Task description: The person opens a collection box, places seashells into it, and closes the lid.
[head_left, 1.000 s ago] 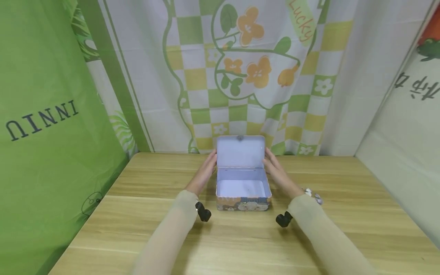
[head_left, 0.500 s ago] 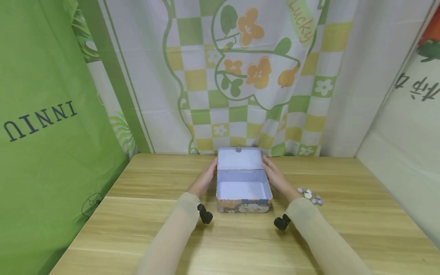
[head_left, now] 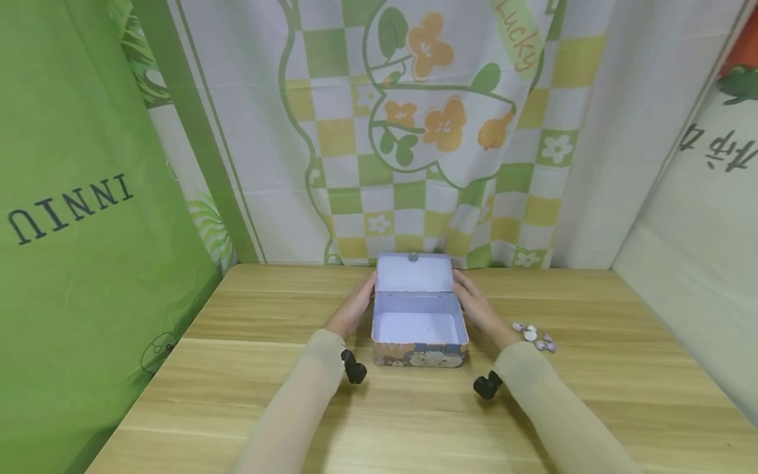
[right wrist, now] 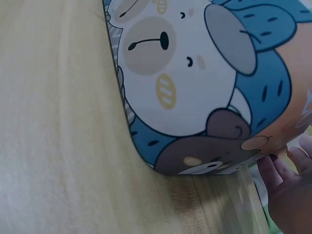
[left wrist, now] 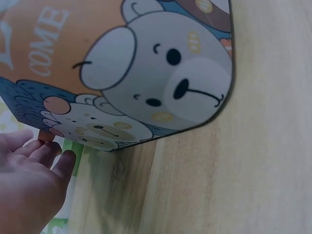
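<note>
A rectangular tin box [head_left: 421,355] with cartoon bears stands on the wooden table, its pale lilac inside bare. The hinged lid [head_left: 414,273] leans back, with a small metal catch on its upper edge. My left hand [head_left: 354,304] reaches along the box's left side, its fingertips at the lid's left edge. On the other side, my right hand [head_left: 476,303] touches the lid's right edge. Both wrist views show the loosely bent fingers near the back of the box, the left hand [left wrist: 34,180] and the right hand [right wrist: 290,183]. Some fingertips are hidden behind the tin.
Several small white and purplish pieces [head_left: 535,336] lie on the table [head_left: 592,395] to the right of the box, close to my right sleeve. A patterned curtain [head_left: 414,197] hangs right behind the table's back edge. Green cloth [head_left: 89,296] hangs along the left side.
The lid has tipped further back, and both hands have come slightly lower along its sides. Over the last half second hardly anything has moved.
</note>
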The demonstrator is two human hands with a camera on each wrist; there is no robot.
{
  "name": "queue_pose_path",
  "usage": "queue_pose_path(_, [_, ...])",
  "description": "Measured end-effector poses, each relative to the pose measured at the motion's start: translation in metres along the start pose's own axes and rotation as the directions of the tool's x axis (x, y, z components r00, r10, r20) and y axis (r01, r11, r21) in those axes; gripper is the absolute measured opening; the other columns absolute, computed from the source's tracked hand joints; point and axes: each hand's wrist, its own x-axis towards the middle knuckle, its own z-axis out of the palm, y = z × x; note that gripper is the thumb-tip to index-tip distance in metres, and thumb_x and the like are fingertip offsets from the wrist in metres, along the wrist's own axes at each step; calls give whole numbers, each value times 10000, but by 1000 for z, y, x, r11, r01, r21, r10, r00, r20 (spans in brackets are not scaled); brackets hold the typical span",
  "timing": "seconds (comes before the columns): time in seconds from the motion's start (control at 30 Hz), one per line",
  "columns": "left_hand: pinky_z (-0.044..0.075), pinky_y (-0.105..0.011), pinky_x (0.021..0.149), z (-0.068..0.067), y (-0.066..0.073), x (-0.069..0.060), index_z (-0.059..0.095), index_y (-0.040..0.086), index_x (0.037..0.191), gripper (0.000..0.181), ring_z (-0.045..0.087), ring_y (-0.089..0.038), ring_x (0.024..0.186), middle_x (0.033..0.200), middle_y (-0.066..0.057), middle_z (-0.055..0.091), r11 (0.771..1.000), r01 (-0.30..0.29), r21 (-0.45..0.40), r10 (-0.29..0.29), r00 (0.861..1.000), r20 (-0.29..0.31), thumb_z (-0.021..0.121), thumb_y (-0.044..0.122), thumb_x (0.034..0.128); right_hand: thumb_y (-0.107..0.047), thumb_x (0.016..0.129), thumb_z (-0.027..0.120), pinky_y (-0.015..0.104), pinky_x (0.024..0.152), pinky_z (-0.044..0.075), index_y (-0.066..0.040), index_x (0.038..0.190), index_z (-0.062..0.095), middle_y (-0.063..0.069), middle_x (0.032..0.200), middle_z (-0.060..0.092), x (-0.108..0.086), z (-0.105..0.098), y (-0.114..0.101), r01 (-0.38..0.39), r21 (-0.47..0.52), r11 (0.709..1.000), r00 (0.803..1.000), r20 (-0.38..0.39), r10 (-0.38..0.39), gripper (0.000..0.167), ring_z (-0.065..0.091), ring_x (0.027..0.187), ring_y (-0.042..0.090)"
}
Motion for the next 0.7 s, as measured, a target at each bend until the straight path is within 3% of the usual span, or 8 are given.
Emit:
queue_pose_path(0.23, [72,-494,1215,-1,2,-4,170,126,1617,620,65,-265,1522,1675,-51,109,994,28,103,-28,1000,-3,262,449,1097,-283,1106,352,595,1147,261,-93,1613,154,207,1637,178,-2,1,-1,15,-5,1000,1000,-3,-15,577,318,1400,484])
queue_pose_path(0.37, [80,-529,1207,-3,4,-9,162,159,1622,638,84,-269,1520,1673,-37,122,981,39,188,-39,999,-7,311,470,1085,-292,1102,379,580,1144,281,-70,1606,171,222,1619,224,-4,0,-2,18,25,1000,1000,-5,-18,589,350,1385,483])
queue_pose_path(0.53, [138,-530,1201,-7,8,-16,178,188,1621,623,162,-286,1507,1662,-56,170,961,7,277,-14,1000,24,348,453,1084,-301,1093,405,566,1137,305,-94,1614,152,245,1597,261,-7,-4,-4,-42,119,992,999,11,41,615,354,1387,480])
queue_pose_path(0.7, [147,-529,1200,-10,16,-30,175,125,1616,625,162,-322,1503,1660,-100,161,936,-70,346,43,995,84,365,409,1093,-308,1092,402,558,1145,292,-69,1611,134,240,1622,193,-12,-13,-4,-38,60,997,999,38,36,631,358,1375,502])
